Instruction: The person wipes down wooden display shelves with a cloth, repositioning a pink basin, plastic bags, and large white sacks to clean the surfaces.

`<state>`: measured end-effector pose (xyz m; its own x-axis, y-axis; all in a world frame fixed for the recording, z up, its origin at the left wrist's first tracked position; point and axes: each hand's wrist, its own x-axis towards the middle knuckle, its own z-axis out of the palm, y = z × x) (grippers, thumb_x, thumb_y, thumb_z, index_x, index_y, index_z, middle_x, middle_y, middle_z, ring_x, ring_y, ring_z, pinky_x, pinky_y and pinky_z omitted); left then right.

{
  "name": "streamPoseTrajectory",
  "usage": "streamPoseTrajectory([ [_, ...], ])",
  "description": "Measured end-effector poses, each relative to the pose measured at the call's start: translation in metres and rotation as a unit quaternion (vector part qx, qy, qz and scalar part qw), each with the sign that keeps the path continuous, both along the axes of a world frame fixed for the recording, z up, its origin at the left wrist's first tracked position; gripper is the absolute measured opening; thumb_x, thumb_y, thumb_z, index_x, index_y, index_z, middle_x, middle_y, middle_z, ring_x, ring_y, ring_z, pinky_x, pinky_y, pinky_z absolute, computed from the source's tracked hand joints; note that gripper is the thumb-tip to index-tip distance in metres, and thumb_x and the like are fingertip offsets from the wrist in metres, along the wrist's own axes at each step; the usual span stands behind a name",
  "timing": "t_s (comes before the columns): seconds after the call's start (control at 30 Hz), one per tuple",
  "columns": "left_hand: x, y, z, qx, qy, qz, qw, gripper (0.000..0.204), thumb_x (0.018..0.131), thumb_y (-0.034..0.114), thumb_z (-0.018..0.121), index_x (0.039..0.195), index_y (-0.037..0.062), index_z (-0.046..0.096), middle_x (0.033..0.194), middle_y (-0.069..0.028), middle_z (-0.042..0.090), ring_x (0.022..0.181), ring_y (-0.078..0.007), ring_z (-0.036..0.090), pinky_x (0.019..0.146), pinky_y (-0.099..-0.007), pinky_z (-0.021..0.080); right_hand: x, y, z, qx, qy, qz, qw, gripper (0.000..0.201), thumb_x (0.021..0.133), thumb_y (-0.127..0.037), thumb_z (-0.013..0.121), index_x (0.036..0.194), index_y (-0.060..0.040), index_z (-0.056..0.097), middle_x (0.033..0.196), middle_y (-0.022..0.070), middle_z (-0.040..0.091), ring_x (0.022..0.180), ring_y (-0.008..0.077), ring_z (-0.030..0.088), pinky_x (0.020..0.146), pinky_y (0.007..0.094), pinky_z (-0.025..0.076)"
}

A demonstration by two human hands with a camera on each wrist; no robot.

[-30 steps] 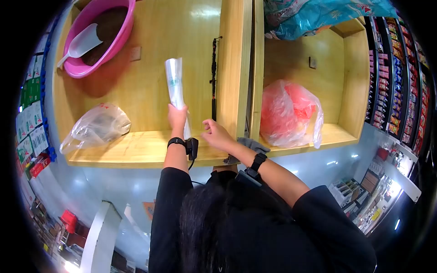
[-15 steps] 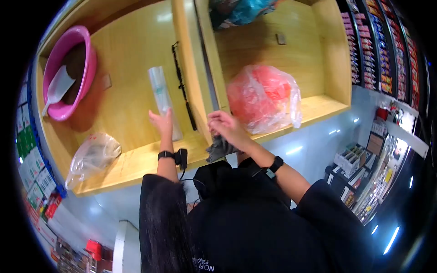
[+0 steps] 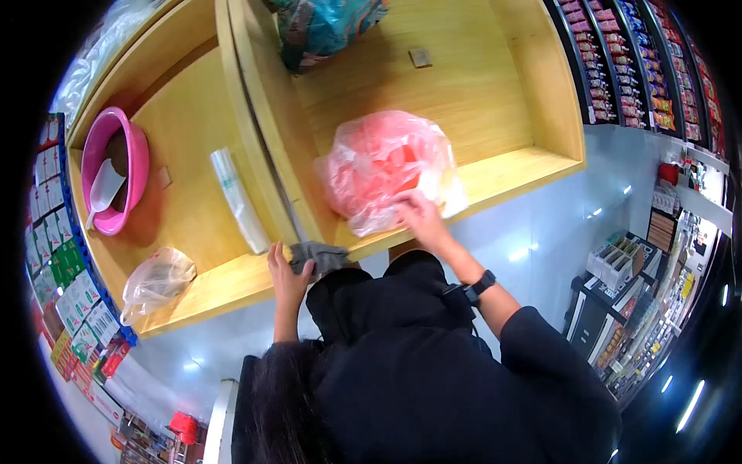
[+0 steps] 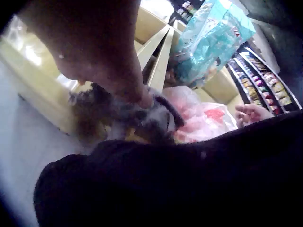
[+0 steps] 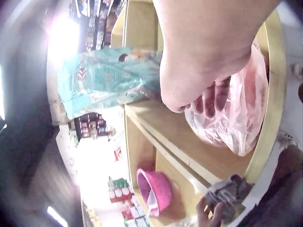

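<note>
My left hand point(image 3: 287, 272) is at the left end of a crumpled grey cloth point(image 3: 318, 257) on the front ledge, thumb over its near side and fingers beyond. In the left wrist view the hand hangs close over the dark, blurred cloth. Farther right, a clear plastic bag point(image 3: 394, 174) with red plastic inside sits in the right wooden bin. My right hand point(image 3: 421, 215) is at the bag's front, its fingers point(image 5: 209, 101) bent and overlapping it; whether they pinch the plastic I cannot tell. A roll of clear plastic bags point(image 3: 238, 201) lies in the left bin.
A pink basin point(image 3: 137, 166) holds a white scoop point(image 3: 104, 185) and something brown. Near it lies a clear bag point(image 3: 162, 280). A teal package point(image 3: 325, 27) is at the right bin's back. Wooden dividers point(image 3: 259, 116) separate the bins; snack racks point(image 3: 610, 62) stand at right.
My left hand has let go of the plastic bag roll and moved right to the grey cloth. My right hand has reached the clear bag. The head view has turned to the right.
</note>
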<state>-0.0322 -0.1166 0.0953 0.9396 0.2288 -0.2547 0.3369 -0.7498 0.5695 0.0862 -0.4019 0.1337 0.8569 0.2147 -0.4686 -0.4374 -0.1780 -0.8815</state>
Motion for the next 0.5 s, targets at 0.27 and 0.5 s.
streamPoseTrajectory([
  [0.27, -0.022, -0.093, -0.005, 0.106, -0.050, 0.214, 0.970, 0.042, 0.070, 0.007, 0.068, 0.106, -0.0031, 0.049, 0.113, -0.0217, 0.047, 0.109, -0.0390, 0.043, 0.090, -0.0427, 0.038, 0.020, -0.087, 0.046, -0.034, -0.091, 0.275, 0.956, 0.023, 0.082, -0.015, 0.055, 0.100, -0.0007, 0.056, 0.089, 0.0123, 0.061, 0.075, 0.0203, 0.058, 0.070, 0.0309, 0.047],
  [0.5, -0.063, -0.154, -0.003, 0.079, -0.067, 0.386, 0.917, 0.028, 0.072, 0.008, 0.063, 0.093, -0.0011, 0.047, 0.086, -0.0203, 0.053, 0.083, -0.0394, 0.052, 0.073, -0.0443, 0.041, 0.023, -0.128, 0.043, -0.056, -0.063, 0.308, 0.948, 0.024, 0.083, -0.014, 0.055, 0.104, -0.0020, 0.055, 0.083, 0.0094, 0.062, 0.075, 0.0167, 0.060, 0.068, 0.0288, 0.047],
])
